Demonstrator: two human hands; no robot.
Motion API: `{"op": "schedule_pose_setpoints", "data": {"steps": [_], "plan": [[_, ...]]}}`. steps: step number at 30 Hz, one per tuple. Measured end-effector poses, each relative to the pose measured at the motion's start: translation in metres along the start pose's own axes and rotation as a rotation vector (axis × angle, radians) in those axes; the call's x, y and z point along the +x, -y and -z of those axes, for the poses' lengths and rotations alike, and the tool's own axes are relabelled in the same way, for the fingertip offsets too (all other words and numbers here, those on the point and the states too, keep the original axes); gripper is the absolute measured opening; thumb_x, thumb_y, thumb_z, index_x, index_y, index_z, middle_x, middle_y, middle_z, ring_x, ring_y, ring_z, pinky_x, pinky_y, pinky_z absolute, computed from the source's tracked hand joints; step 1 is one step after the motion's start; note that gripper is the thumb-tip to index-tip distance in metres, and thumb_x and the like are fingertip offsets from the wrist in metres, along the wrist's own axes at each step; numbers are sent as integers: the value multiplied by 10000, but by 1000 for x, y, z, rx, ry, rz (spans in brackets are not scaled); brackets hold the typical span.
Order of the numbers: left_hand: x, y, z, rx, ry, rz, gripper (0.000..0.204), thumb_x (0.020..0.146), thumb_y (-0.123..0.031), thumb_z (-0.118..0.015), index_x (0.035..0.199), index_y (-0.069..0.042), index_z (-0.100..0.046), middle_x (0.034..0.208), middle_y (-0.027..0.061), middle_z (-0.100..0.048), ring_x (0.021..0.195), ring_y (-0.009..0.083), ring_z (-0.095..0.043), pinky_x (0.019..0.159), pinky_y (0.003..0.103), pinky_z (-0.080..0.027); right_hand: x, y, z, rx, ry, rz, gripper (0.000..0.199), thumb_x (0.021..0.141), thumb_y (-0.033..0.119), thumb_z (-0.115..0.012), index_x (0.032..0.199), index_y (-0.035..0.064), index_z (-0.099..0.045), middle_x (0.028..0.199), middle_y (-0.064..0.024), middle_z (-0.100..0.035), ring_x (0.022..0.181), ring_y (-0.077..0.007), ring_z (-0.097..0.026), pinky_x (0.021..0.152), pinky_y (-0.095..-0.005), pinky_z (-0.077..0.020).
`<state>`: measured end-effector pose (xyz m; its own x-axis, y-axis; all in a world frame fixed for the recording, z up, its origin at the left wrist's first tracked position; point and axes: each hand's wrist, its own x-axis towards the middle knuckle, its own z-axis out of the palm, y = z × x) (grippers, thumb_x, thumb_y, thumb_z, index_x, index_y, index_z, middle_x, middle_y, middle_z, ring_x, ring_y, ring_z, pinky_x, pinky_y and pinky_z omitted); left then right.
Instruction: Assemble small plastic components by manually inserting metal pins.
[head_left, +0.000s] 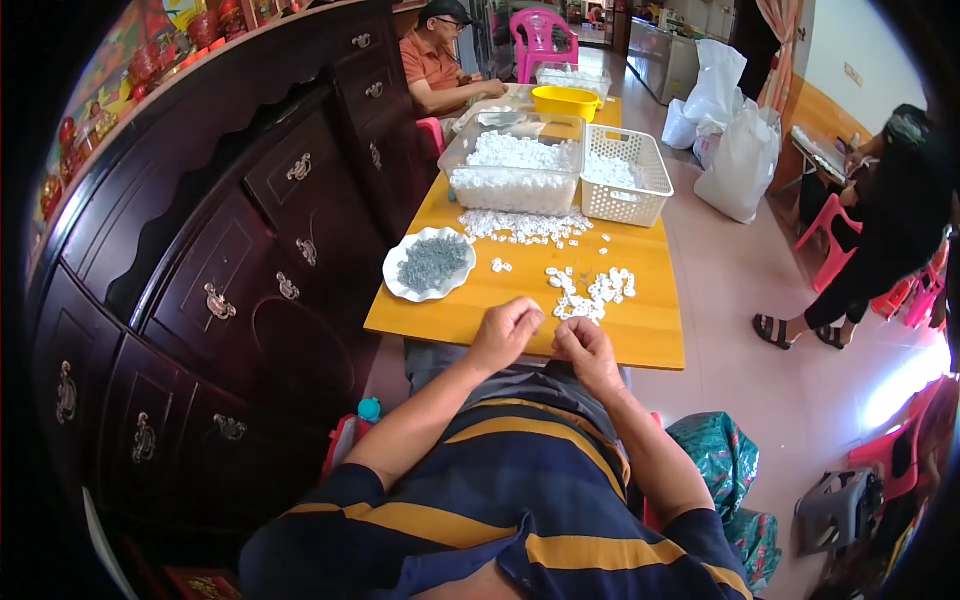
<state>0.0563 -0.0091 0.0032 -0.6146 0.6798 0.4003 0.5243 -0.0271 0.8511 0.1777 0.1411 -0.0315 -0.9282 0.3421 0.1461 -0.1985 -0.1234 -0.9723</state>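
My left hand (505, 335) and right hand (585, 350) at near worktop (650, 335) edge, grips pinched closed, contents too small to tell. White clip pile (595, 292) just beyond right hand; nail plate (430, 264) beyond-left.

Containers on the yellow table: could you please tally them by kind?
White plate of grey pieces: 1
Clear plastic bin: 2
White mesh basket: 1
Yellow bowl: 1
Total: 5
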Motion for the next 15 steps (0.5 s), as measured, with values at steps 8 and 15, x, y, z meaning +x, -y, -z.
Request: {"op": "schedule_pose_setpoints", "data": {"steps": [8, 15], "plan": [[34, 59, 94, 751, -299, -65, 157, 933, -196, -637, 863, -56, -651, 841, 191, -696, 786, 422, -667, 700, 526, -521, 1, 5, 9, 20, -124, 7, 183, 1053, 221, -599, 1008, 44, -597, 860, -10, -619, 765, -91, -589, 726, -238, -510], [35, 83, 131, 1054, -333, -33, 157, 870, -152, -697, 998, -60, -698, 913, 160, -694, 847, 382, -677, 748, 495, -533, 1, 11, 5, -28, -72, -31, 208, 1063, 251, -581, 981, 61, -596, 829, -2, -614, 738, -83, -578, 683, -234, -480]]}}
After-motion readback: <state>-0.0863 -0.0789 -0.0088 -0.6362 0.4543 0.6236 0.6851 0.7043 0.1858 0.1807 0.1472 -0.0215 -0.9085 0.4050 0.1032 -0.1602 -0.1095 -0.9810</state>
